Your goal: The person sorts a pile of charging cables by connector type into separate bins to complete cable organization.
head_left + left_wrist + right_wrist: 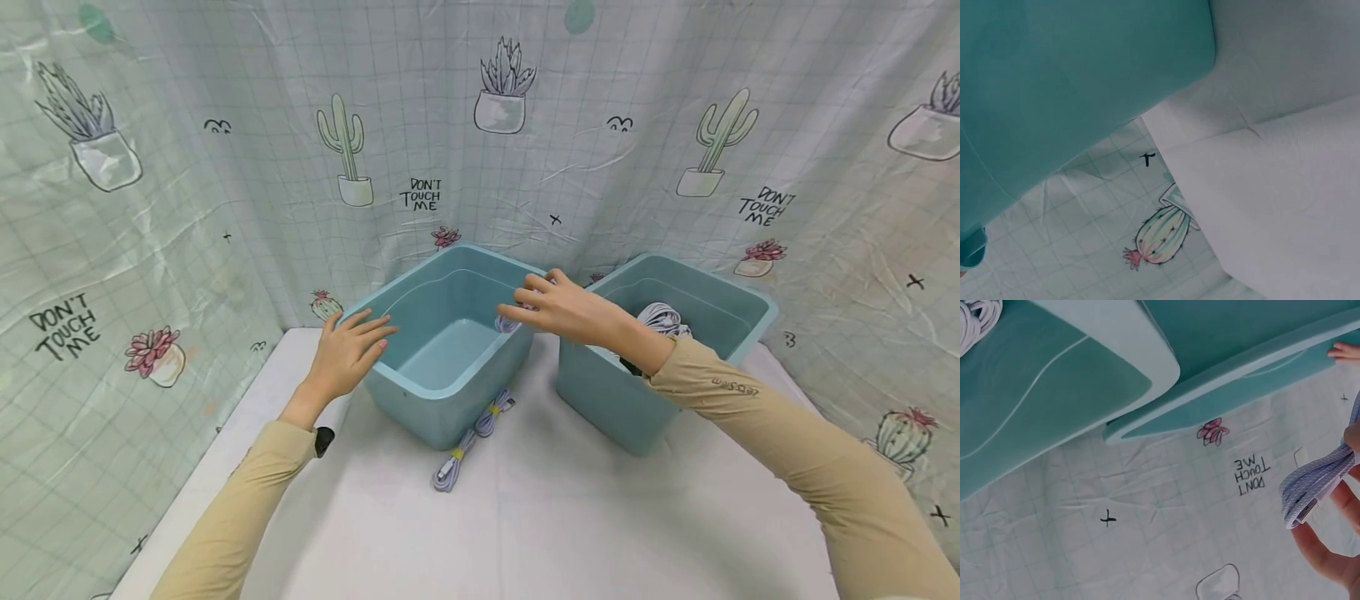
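Observation:
My right hand pinches a looped lavender cable above the right side of the left teal bin. A metal plug end shows on that cable in the right wrist view. At the left bin's near-left rim, my left hand lies with its fingers extended over the edge and holds nothing. Two more lavender cables, a nearer one and a farther one, lie bundled with yellow ties on the table beside this bin. The left bin's visible floor is bare.
To the right stands a second teal bin, with a white cable bundle and something dark inside, partly hidden by my right forearm. Both bins sit on a white table against a printed curtain.

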`<action>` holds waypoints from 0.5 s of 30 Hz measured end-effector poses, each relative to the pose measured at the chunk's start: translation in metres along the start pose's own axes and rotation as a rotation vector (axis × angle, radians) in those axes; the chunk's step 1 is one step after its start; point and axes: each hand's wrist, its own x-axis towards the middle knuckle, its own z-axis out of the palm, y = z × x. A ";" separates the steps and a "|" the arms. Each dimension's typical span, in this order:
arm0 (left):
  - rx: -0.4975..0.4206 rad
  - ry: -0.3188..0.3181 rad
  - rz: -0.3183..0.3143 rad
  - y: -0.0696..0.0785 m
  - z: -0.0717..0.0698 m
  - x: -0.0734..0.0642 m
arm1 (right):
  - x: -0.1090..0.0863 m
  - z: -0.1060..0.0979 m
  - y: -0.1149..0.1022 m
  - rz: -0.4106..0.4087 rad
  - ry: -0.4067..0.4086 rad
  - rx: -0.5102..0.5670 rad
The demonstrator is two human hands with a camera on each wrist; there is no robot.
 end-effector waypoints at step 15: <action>-0.006 0.012 0.007 -0.002 0.002 0.001 | 0.039 0.021 0.016 -0.020 -0.010 -0.056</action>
